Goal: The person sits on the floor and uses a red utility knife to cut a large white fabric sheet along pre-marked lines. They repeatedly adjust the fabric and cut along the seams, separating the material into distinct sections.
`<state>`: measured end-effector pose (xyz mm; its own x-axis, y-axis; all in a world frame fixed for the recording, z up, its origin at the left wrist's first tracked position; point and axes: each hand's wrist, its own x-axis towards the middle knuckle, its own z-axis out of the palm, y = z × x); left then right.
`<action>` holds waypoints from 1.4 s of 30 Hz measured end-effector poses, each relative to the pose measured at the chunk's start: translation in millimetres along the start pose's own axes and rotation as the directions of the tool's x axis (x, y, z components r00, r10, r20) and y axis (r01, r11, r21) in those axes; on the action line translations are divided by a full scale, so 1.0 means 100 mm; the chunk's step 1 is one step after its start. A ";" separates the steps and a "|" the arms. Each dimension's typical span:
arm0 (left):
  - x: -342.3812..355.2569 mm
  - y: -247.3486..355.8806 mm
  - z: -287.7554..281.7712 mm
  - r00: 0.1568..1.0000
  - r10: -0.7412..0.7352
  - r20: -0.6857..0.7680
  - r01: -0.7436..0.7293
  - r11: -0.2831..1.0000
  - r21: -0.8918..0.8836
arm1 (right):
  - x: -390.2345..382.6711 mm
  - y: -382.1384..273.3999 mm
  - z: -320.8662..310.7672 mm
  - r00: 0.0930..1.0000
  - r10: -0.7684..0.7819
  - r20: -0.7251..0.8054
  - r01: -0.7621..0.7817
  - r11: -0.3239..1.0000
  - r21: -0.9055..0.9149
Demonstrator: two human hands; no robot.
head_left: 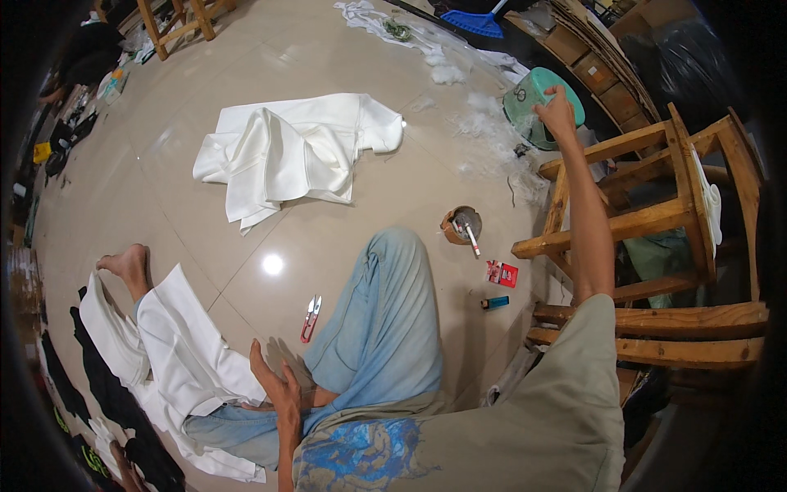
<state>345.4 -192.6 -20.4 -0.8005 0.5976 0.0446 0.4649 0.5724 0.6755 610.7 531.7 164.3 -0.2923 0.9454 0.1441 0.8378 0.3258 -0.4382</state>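
In the head view, the right hand (559,113) is being extended toward the green bucket (520,100), its fingers being curled, though whether anything is being grasped cannot be told. The left hand (280,385) is being held with fingers spread, released, beside the white cloth (190,324), which is being supported by the left leg (234,435), while red-handled snips (311,320) are being borne by the tiled floor (164,213)

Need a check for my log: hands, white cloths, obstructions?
Left hand open beside draped white cloth; right hand at green bucket, grip unclear. Second cloth bunched on floor. Red-handled snips lying between left hand and that cloth.
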 end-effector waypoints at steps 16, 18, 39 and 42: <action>0.04 0.13 0.02 0.999 0.027 -0.024 -0.027 1.000 0.007 | -0.48 -0.13 0.23 0.836 -0.209 -0.506 0.247 0.969 0.006; 0.07 0.17 0.05 1.000 0.019 -0.007 -0.020 1.000 -0.016 | -0.78 0.21 0.70 0.992 0.068 0.107 -0.036 0.962 -0.272; 1.24 1.82 0.32 0.931 0.339 0.134 -0.251 0.862 -0.440 | -0.93 -0.45 0.20 0.946 0.075 0.316 -0.274 0.706 0.652; 2.08 2.79 0.90 0.776 0.613 0.150 -0.375 0.639 -0.672 | -1.09 -0.78 0.18 0.932 0.050 0.358 -0.296 0.674 0.677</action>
<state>342.3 142.1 111.4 -0.2795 0.8985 0.3385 0.3429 -0.2359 0.9093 568.5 402.8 166.6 -0.3958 0.8951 -0.2052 0.3393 -0.0651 -0.9384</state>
